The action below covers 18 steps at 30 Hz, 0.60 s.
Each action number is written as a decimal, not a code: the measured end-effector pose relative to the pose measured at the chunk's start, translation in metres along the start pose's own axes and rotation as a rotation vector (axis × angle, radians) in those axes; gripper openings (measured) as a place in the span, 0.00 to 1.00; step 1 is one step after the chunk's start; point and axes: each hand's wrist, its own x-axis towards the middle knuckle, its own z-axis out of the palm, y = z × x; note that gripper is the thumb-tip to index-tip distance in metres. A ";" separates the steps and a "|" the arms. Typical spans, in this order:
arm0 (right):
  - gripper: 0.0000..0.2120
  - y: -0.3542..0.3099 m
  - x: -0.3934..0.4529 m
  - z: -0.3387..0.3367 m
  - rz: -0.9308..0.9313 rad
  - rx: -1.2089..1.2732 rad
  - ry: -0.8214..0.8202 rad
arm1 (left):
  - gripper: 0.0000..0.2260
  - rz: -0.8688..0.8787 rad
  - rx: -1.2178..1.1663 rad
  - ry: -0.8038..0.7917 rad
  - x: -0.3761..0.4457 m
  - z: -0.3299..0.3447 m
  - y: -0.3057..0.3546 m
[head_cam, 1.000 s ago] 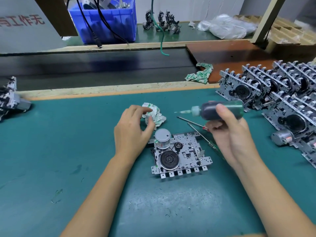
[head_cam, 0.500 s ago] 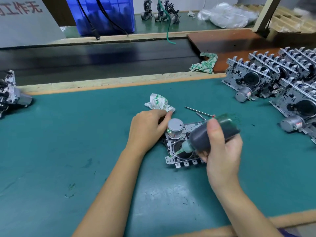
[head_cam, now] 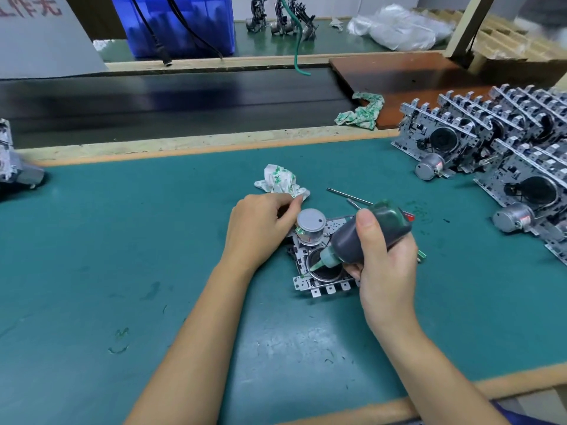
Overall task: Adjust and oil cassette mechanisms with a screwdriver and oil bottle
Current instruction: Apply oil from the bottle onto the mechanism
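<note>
One table (head_cam: 92,240), green-topped, carries everything I list. Stacked cassette mechanisms (head_cam: 503,154) at the far right: two rows, count per row not readable from here. One blue bin (head_cam: 184,26) beyond the table's far edge. One cassette mechanism (head_cam: 319,265) lies flat at centre, between my two hands. Left hand (head_cam: 260,228): grip curled, fingertips closed on the mechanism's left edge beside its one round motor (head_cam: 311,225). Right hand (head_cam: 386,265): grip clamped round one dark oil bottle (head_cam: 368,234), thumb along its top, bottle tilted down-left, green nozzle tip touching the mechanism beside the black flywheel. Two crumpled cloths: one (head_cam: 280,180) just behind the left hand, one (head_cam: 362,111) at the far edge. Screwdriver (head_cam: 349,196): two thin shafts show behind the bottle, lying on the table; the handles are mostly hidden.
</note>
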 end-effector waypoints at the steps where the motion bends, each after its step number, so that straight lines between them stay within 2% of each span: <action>1: 0.15 0.000 0.000 0.000 0.000 0.000 -0.004 | 0.21 -0.003 -0.004 0.001 0.000 0.000 0.000; 11: 0.16 -0.001 0.000 0.000 -0.005 -0.042 -0.035 | 0.22 -0.025 -0.039 -0.002 -0.001 -0.001 0.001; 18: 0.22 -0.002 -0.001 0.000 -0.022 -0.040 -0.042 | 0.21 -0.026 -0.027 -0.005 -0.001 -0.001 0.001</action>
